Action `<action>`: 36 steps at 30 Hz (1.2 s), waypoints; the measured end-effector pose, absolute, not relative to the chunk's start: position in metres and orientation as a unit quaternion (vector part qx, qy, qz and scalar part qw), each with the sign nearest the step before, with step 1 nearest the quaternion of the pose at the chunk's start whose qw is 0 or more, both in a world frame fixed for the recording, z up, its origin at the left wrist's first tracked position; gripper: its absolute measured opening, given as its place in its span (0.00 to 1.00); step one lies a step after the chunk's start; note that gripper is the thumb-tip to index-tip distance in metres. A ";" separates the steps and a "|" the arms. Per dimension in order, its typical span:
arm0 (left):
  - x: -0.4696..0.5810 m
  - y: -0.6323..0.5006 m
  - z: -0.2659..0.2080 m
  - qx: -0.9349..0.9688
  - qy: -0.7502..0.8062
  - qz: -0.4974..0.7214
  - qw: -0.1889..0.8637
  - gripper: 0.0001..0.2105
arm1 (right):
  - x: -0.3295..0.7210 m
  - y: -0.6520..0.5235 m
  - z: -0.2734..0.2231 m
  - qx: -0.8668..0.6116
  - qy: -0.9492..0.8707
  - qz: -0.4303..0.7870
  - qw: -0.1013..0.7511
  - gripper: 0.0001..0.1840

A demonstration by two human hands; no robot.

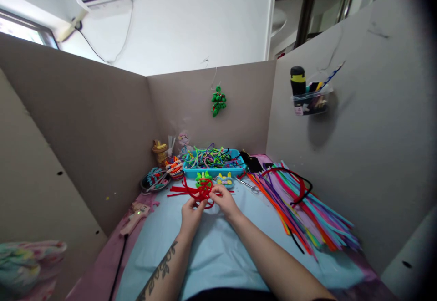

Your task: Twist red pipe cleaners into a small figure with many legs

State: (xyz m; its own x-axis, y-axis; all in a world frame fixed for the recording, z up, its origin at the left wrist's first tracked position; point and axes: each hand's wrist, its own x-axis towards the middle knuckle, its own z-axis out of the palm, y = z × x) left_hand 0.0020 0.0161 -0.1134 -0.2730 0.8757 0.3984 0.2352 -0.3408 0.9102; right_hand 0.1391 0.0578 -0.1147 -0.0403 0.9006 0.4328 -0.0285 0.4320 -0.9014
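Note:
Between my two hands is a tangle of bent and looped red pipe cleaners (204, 189), held up over the light blue cloth. My left hand (192, 210) pinches its lower left side with thumb and fingers. At the right side of the same red loops, my right hand (223, 199) has its fingers closed on them. Straight red pipe cleaners (179, 191) lie to the left, partly behind the loops. Just beyond stand a green fuzzy figure (204, 178) and a small yellow and blue one (224, 180). The exact fingertip contact is too small to make out.
A blue tray (214, 173) of tangled pipe cleaners sits at the back. Scissors (248, 185) lie right of centre, beside a large spread of coloured pipe cleaners (293, 205). A pink corded tool (134, 219) and a dark bowl (155, 181) are on the left. Grey panels surround the table.

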 end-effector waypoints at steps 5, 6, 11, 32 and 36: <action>0.002 0.015 -0.110 0.548 0.511 0.594 0.293 0.16 | 0.157 0.066 -0.106 -0.368 -0.641 0.289 0.608 0.08; 0.002 0.015 -0.111 0.552 0.509 0.591 0.296 0.16 | 0.160 0.068 -0.106 -0.364 -0.661 0.261 0.602 0.09; 0.001 0.017 -0.116 0.565 0.483 0.583 0.327 0.18 | 0.166 0.074 -0.112 -0.356 -0.732 0.170 0.555 0.19; 0.003 0.018 -0.109 0.529 0.491 0.585 0.370 0.17 | 0.168 0.081 -0.116 -0.394 -0.663 0.180 0.611 0.10; 0.004 0.016 -0.104 0.527 0.515 0.582 0.344 0.16 | 0.168 0.075 -0.112 -0.380 -0.660 0.185 0.621 0.09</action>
